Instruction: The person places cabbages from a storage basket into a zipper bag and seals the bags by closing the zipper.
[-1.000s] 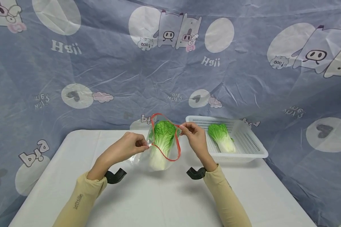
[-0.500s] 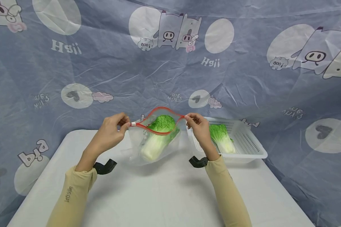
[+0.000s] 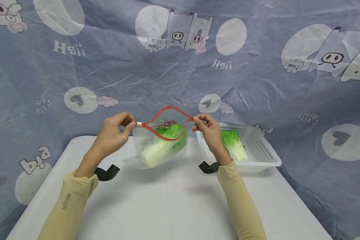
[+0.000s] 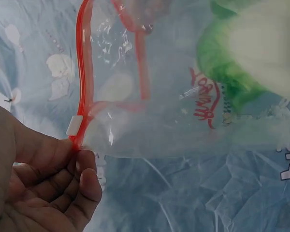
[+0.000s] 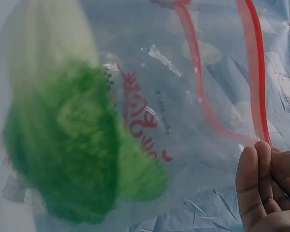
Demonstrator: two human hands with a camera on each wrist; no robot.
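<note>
A clear zip bag (image 3: 138,141) with a red zip rim hangs between both hands, its mouth spread in an oval. Inside lies a napa cabbage (image 3: 156,150), tilted, white stem low on the left and green leaves toward the right. My left hand (image 3: 112,131) pinches the rim's left corner beside the white slider (image 4: 74,125). At the opposite corner, my right hand (image 3: 208,131) pinches the red rim between thumb and fingers. Red lettering (image 5: 142,118) shows on the bag's film in the right wrist view.
A white perforated basket (image 3: 262,146) stands at the right of the table, holding another napa cabbage (image 3: 234,146). A white cloth covers the table (image 3: 168,206). Behind it hangs a blue-grey printed curtain (image 3: 123,66).
Both hands have risen, the left also moving left, pulling the bag's rim wider. The bag has lifted, and the cabbage in it has tipped from upright to slanting, stem toward the left.
</note>
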